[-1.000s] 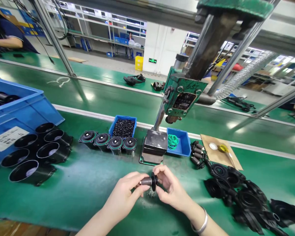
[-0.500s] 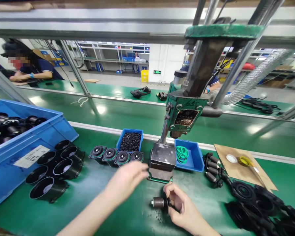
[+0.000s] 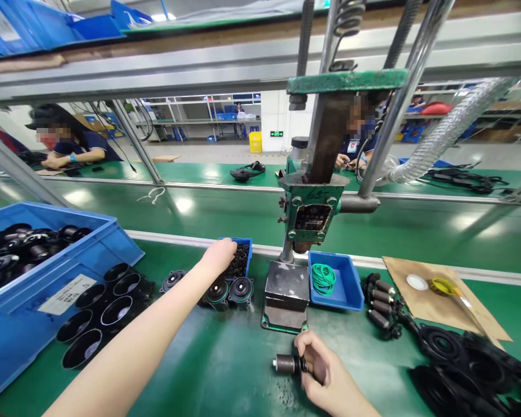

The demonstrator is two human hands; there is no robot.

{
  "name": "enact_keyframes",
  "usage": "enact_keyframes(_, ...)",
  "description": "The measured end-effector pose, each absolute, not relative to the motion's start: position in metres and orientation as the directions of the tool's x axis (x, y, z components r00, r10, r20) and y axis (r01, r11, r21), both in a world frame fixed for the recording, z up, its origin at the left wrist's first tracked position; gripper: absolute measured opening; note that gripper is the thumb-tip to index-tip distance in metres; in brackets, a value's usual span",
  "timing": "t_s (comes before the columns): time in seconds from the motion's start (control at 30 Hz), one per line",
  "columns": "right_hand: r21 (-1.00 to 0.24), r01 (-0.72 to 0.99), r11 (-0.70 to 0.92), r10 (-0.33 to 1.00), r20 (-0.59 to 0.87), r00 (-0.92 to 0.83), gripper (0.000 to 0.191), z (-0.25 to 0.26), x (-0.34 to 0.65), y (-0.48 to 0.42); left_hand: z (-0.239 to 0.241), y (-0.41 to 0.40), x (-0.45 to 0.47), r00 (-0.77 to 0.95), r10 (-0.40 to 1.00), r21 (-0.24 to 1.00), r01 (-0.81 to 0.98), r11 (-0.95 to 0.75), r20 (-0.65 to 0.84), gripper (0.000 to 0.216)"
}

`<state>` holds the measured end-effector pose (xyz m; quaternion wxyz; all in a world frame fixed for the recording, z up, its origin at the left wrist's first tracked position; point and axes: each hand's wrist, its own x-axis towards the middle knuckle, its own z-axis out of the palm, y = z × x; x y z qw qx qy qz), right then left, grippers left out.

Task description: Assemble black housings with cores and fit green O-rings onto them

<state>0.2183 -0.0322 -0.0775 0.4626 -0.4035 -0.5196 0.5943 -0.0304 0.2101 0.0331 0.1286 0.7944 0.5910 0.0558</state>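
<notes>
My left hand [image 3: 220, 255] reaches over a small blue bin [image 3: 249, 255] of small black rings [image 3: 242, 258]; its fingertips are hidden, so I cannot tell whether they grip anything. My right hand [image 3: 323, 373] is closed on the black end of a rotor [image 3: 285, 363], a dark brown cylinder with a pale tip pointing left. The rotor lies sideways, low over the green table. Black round housings with green seals [image 3: 242, 289] stand in a row below my left wrist, partly covered by my forearm. Behind my right hand stands a green press [image 3: 310, 214] with a metal block [image 3: 287, 284] at its base.
Black cups [image 3: 119, 307] and a large blue crate [image 3: 65, 260] of parts stand left. Right of the press are a blue bin [image 3: 347, 284] with green rings [image 3: 323, 279], several rotors [image 3: 381, 307], cardboard [image 3: 443, 295] and black covers [image 3: 451, 365]. Co-workers [image 3: 80, 145] sit beyond the table.
My left hand has moved up and away, from in front of the housings to the bin of black rings. My right hand still holds the rotor. The camera view has tilted up slightly.
</notes>
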Motion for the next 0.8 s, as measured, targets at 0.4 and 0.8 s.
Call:
enact_keyframes(0.4,-0.971,-0.239,-0.007,0.983,0.037,-0.182,0.031,-0.061,0.222,-0.029,0.063,0.087,-0.033,0.191,0.981,0.879,0.463,-0.117,0.03,0.034)
enact_keyframes(0.8,-0.959,-0.195,0.205,0.977,0.212,-0.012,0.029,-0.042,0.217,-0.038,-0.014,-0.011,0.022,0.288,0.766,0.495,-0.623,0.606,-0.575,0.017)
